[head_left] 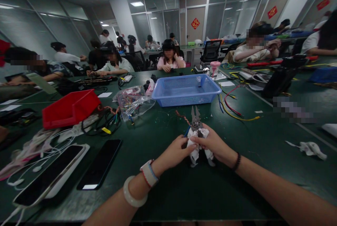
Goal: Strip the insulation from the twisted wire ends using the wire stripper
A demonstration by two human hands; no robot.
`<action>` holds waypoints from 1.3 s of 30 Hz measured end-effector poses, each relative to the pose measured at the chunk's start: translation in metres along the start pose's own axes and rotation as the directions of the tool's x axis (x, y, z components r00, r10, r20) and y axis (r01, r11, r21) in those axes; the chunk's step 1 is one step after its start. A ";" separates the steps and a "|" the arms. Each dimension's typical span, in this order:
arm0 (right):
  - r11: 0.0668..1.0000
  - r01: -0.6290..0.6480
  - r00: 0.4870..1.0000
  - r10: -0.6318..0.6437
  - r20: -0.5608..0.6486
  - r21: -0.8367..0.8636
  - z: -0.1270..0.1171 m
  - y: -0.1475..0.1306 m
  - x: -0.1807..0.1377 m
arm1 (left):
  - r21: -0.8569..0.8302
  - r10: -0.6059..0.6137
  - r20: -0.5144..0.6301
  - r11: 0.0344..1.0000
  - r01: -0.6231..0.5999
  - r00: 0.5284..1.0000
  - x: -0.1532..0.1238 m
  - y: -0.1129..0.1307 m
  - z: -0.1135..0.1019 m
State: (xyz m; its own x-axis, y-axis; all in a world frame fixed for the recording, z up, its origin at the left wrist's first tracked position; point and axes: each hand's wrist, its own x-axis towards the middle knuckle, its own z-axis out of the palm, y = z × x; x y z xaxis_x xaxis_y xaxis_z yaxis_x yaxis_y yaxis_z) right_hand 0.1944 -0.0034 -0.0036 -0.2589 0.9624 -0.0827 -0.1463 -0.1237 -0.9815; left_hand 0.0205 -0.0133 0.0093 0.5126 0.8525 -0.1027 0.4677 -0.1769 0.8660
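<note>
A pair of wire strippers (pixel 196 120) points away from me over the green table, jaws slightly apart. White tissue (pixel 194 155) is wrapped about its handles. My right hand (pixel 214 141) is closed round the handles near the pivot. My left hand (pixel 179 152) is closed too, its thumb pressing on the tissue by the handles. Beside the tool, at the left fingers, runs a blue wire (pixel 187 131); bare twisted copper strands (pixel 181 115) stick out beyond it. The left fingertips are partly hidden, but the wire seems to pass into them.
A blue plastic basket (pixel 186 100) stands just beyond the tool. To the left are a red bin (pixel 71 108), a clear bag (pixel 134 101) of wires and two phones (pixel 101 164) (pixel 50 175). Loose cables (pixel 229 104) and crumpled tissue (pixel 312 149) lie right. Several people sit around.
</note>
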 end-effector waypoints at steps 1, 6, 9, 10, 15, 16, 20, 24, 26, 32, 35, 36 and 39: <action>0.999 -0.002 1.000 0.001 0.012 0.037 0.000 -0.001 0.000 | 0.017 0.005 -0.010 1.000 -0.005 1.000 0.000 0.000 0.000; 0.970 -0.069 0.996 0.054 0.069 0.233 -0.004 -0.005 0.001 | -0.137 0.066 -0.040 0.988 -0.071 0.997 0.002 -0.004 0.001; 0.960 -0.118 0.991 0.096 0.097 0.255 -0.006 -0.007 0.001 | -0.272 0.067 -0.061 0.959 -0.081 0.996 0.002 -0.004 0.002; 0.959 -0.131 0.989 0.111 0.093 0.250 -0.007 -0.007 0.001 | -0.310 0.058 -0.072 0.948 -0.078 0.996 0.002 -0.004 0.003; 0.954 -0.195 0.978 0.173 0.115 0.226 -0.005 -0.008 -0.004 | -0.442 0.028 -0.093 0.895 -0.066 0.995 0.002 -0.005 0.006; 0.953 -0.201 0.976 0.176 0.129 0.226 -0.004 -0.008 -0.005 | -0.457 0.030 -0.091 0.887 -0.069 0.995 0.002 -0.005 0.006; 0.953 -0.191 0.975 0.155 0.161 0.237 0.000 -0.008 -0.009 | -0.426 0.041 -0.098 0.901 -0.079 0.994 0.002 -0.004 0.007; 0.948 -0.232 0.966 0.198 0.165 0.220 0.000 -0.005 -0.008 | -0.314 0.083 -0.057 0.944 -0.097 0.995 0.001 -0.002 0.006; 0.952 -0.233 0.966 0.205 0.155 0.197 -0.002 -0.004 -0.007 | -0.278 0.109 -0.008 0.955 -0.107 0.994 0.000 -0.001 0.003; 0.997 -0.055 0.998 0.054 0.013 0.050 -0.019 -0.011 0.002 | -0.129 0.074 -0.004 0.989 -0.074 0.997 -0.001 0.001 -0.008; 0.969 0.126 0.983 -0.151 -0.108 -0.213 -0.033 -0.019 0.007 | -0.125 0.068 -0.090 0.989 -0.079 0.994 -0.001 0.001 -0.010; 0.939 0.159 0.969 -0.208 -0.136 -0.304 -0.037 -0.021 0.009 | -0.161 0.077 -0.116 0.982 -0.095 0.990 -0.001 0.000 -0.010; 0.844 0.190 0.935 -0.311 -0.169 -0.502 -0.044 -0.028 0.011 | -0.313 0.096 -0.173 0.938 -0.147 0.980 0.001 -0.006 -0.007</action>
State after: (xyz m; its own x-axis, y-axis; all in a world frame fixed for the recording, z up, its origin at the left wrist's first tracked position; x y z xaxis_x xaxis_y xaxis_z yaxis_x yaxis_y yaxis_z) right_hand 0.2376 0.0213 0.0151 -0.0356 0.9794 0.1986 0.3063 0.1998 -0.9307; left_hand 0.0131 -0.0079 0.0077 0.4230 0.9036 0.0674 0.1380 -0.1378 0.9808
